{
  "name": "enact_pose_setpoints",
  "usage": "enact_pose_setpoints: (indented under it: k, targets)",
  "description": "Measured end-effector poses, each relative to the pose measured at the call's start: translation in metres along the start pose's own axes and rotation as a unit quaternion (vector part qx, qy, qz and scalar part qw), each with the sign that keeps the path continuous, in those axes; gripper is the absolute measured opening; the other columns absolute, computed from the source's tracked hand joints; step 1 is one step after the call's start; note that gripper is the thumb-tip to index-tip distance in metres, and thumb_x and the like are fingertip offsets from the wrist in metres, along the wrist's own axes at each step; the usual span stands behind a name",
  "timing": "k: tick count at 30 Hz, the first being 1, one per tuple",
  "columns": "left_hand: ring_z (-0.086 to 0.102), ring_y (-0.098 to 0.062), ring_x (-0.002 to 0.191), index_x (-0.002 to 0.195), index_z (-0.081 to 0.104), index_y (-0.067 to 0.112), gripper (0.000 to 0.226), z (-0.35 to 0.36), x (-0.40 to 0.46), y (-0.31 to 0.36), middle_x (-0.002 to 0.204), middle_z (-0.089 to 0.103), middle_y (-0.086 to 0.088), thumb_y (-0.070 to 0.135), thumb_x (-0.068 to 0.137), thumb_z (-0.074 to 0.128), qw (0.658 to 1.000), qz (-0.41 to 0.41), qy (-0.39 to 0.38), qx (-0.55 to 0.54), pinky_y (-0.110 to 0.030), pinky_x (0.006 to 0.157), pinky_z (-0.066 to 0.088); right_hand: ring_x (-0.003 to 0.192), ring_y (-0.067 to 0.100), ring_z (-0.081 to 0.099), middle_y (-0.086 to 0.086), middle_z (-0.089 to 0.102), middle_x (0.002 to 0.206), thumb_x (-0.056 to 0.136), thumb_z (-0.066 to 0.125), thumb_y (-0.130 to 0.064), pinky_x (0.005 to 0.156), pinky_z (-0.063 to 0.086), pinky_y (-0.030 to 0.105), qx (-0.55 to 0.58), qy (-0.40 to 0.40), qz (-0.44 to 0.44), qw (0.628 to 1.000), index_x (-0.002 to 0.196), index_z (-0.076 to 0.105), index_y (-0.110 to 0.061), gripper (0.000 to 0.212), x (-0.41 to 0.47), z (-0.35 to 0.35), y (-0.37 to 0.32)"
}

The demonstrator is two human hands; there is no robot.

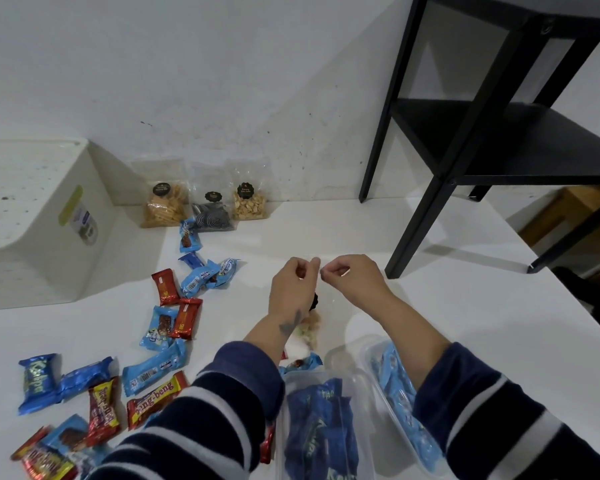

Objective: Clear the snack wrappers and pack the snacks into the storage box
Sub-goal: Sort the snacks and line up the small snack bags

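Beside hands: black stool (465,133) | behind: white bin (49,216)

A white table (447,306) is seen, set against a white wall. At its far edge three clear snack bags (201,206) are stood in a row. A white storage bin (39,220) is placed at the left. Blue and red wrapped snack bars (174,306) are scattered across the left half. Two clear plastic containers (371,355) holding blue packets are set near the front, and black shelf legs (420,216) are planted at the right.
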State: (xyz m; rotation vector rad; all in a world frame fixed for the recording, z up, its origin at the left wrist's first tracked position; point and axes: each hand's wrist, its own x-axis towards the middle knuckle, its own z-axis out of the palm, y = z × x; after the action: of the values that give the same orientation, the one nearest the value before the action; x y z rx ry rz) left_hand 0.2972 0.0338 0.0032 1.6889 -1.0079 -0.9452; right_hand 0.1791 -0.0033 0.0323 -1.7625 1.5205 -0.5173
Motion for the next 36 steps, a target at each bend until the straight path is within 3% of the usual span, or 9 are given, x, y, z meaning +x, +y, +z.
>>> enact_pose_setpoints:
  k: [9, 15, 17, 20, 24, 26, 28, 31, 36]
  targets:
    - [0.054, -0.015, 0.064, 0.088, 0.059, 0.011, 0.02, -0.001, -0.004, -0.004, 0.077, 0.064, 0.001, 0.025, 0.097, 0.048, 0.998, -0.016, -0.04, -0.045, -0.027, 0.063, 0.046, 0.085, 0.022, 0.067, -0.001, 0.069, 0.085, 0.09, 0.057, -0.019, 0.081, 0.055, 0.035, 0.037, 0.016, 0.048, 0.998, 0.083, 0.074, -0.012, 0.02, -0.001, 0.003, 0.004]
    - [0.054, -0.005, 0.08, 0.101, 0.056, 0.018, 0.013, -0.006, -0.008, -0.02, 0.095, 0.06, 0.007, 0.028, 0.093, 0.056, 0.996, 0.08, 0.001, 0.05, -0.023, 0.073, 0.043, 0.081, 0.015, 0.06, -0.009, 0.062, 0.082, 0.091, 0.051, -0.017, 0.076, 0.048, 0.031, -0.025, 0.02, 0.009, 0.999, 0.075, 0.065, -0.024, 0.023, 0.01, 0.01, 0.004]
    - [0.046, -0.009, 0.101, 0.119, 0.049, 0.022, 0.041, -0.015, -0.008, -0.044, 0.116, 0.049, 0.008, 0.034, 0.084, 0.068, 0.974, 0.14, 0.014, 0.177, -0.028, 0.084, 0.042, 0.08, 0.015, 0.059, -0.008, 0.062, 0.081, 0.092, 0.052, -0.016, 0.073, 0.046, 0.029, -0.016, 0.014, -0.008, 1.0, 0.076, 0.065, -0.022, 0.022, 0.015, 0.009, 0.003]
    - [0.048, -0.018, 0.115, 0.138, 0.03, 0.035, 0.076, -0.023, -0.006, -0.072, 0.134, 0.034, 0.002, 0.023, 0.077, 0.075, 0.966, 0.103, -0.045, 0.234, -0.035, 0.088, 0.048, 0.085, 0.015, 0.058, -0.005, 0.064, 0.089, 0.094, 0.053, -0.021, 0.077, 0.045, 0.028, 0.023, 0.023, -0.026, 0.999, 0.089, 0.068, -0.022, 0.016, 0.017, 0.011, 0.003]
    - [0.054, -0.021, 0.116, 0.142, 0.025, 0.038, 0.077, -0.019, -0.001, -0.077, 0.135, 0.039, 0.0, 0.019, 0.082, 0.069, 0.976, 0.06, -0.063, 0.199, -0.03, 0.087, 0.046, 0.102, 0.011, 0.046, 0.0, 0.035, 0.129, 0.094, 0.057, -0.017, 0.089, 0.039, 0.017, 0.051, 0.042, -0.047, 0.997, 0.131, 0.046, -0.035, 0.043, -0.001, 0.026, 0.017]
    - [0.054, -0.022, 0.117, 0.144, 0.024, 0.035, 0.077, -0.015, 0.0, -0.075, 0.137, 0.038, -0.001, 0.023, 0.082, 0.069, 0.976, 0.059, -0.053, 0.205, -0.032, 0.088, 0.047, 0.108, 0.008, 0.041, 0.0, 0.026, 0.14, 0.091, 0.056, -0.003, 0.09, 0.039, 0.012, 0.069, 0.032, -0.043, 0.996, 0.13, 0.045, -0.036, 0.053, -0.013, 0.039, 0.03]
    - [0.053, -0.022, 0.118, 0.144, 0.022, 0.033, 0.08, -0.015, 0.0, -0.076, 0.137, 0.038, -0.001, 0.028, 0.081, 0.071, 0.975, 0.058, -0.067, 0.204, -0.036, 0.091, 0.049, 0.108, 0.013, 0.049, -0.001, 0.039, 0.135, 0.088, 0.055, 0.001, 0.096, 0.048, 0.028, 0.121, 0.012, 0.001, 0.993, 0.122, 0.052, -0.042, 0.054, -0.016, 0.054, 0.04]
    - [0.049, -0.02, 0.121, 0.146, 0.018, 0.031, 0.078, -0.026, 0.006, -0.081, 0.137, 0.04, -0.001, 0.025, 0.084, 0.066, 0.972, 0.063, -0.096, 0.207, -0.041, 0.095, 0.048, 0.097, 0.027, 0.062, -0.006, 0.053, 0.102, 0.087, 0.057, 0.0, 0.076, 0.059, 0.05, 0.215, 0.009, 0.096, 0.972, 0.11, 0.062, -0.042, 0.049, -0.002, 0.064, 0.041]
    - [0.031, -0.016, 0.138, 0.146, 0.029, 0.02, 0.054, -0.06, 0.036, -0.104, 0.15, 0.034, -0.001, 0.044, 0.098, 0.036, 0.914, 0.143, -0.049, 0.376, -0.029, 0.115, 0.025, 0.072, 0.019, 0.062, 0.001, 0.056, 0.096, 0.087, 0.052, 0.012, 0.054, 0.055, 0.029, 0.181, -0.019, 0.028, 0.983, 0.104, 0.06, -0.047, 0.062, 0.044, 0.053, 0.03]
